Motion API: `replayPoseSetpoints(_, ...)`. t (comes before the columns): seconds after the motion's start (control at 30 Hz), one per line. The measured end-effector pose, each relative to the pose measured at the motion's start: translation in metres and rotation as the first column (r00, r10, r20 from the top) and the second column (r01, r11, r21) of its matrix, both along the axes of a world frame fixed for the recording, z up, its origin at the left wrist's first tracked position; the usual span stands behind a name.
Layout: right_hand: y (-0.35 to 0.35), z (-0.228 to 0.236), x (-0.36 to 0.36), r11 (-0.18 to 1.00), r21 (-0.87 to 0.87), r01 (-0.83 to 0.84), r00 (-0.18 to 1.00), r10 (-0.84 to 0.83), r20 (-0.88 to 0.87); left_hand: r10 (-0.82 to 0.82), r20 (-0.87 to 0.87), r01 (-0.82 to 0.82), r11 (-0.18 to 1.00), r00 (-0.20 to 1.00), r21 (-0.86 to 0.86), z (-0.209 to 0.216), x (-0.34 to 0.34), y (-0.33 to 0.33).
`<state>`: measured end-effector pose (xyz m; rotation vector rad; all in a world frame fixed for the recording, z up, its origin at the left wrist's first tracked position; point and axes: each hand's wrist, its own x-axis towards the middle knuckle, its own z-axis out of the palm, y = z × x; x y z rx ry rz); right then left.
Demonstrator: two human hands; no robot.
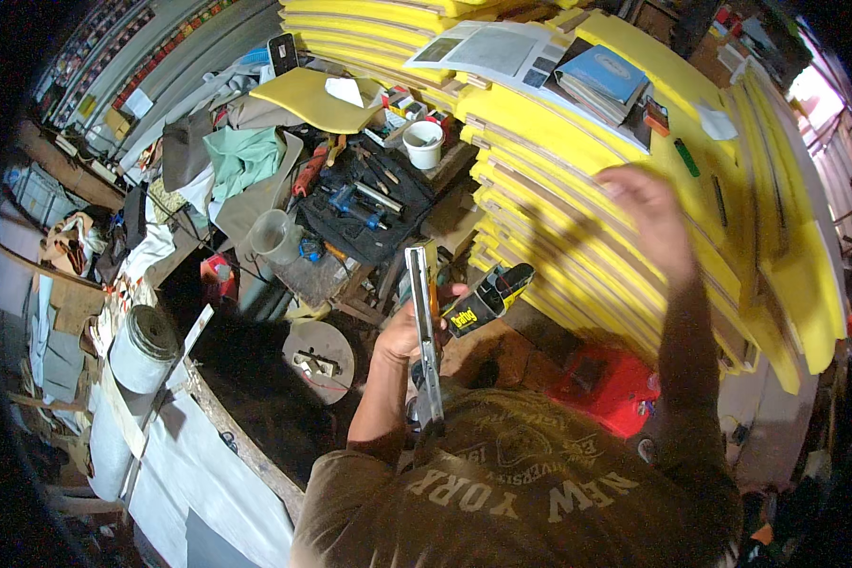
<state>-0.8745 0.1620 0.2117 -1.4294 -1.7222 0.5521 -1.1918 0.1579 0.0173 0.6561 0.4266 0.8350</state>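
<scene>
In front of my chest, my left hand is closed round a staple gun with a black and yellow body. Its long silver magazine rail points up and away from me, beside the hand. My right hand is raised over the edge of a stack of yellow foam-covered boards. Its fingers are loosely bent and slightly blurred, and nothing shows in them. Beyond it, on the stack, lie a blue-covered book, a small orange and black box and a green object.
A workbench at the far left-centre carries dark cloth with tools, a white cup, a clear plastic tub and a yellow padded piece. A grey roll stands at left. Below are a round white lid and red plastic.
</scene>
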Motion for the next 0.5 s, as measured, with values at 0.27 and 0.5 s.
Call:
replayPoseSetpoints(0.27,-0.006,-0.001,-0.088,0.925,-0.061,-0.375,0.926,0.377,0.018,-0.127,0.072,0.125,0.992,0.989,0.025,0.025,-0.009,0.033)
replayPoseSetpoints(0.5,-0.004,-0.01,-0.098,0.891,-0.134,-0.433,0.896,0.442,0.043,-0.07,0.011,0.07,0.997,0.997,0.041,0.023,-0.019,0.047)
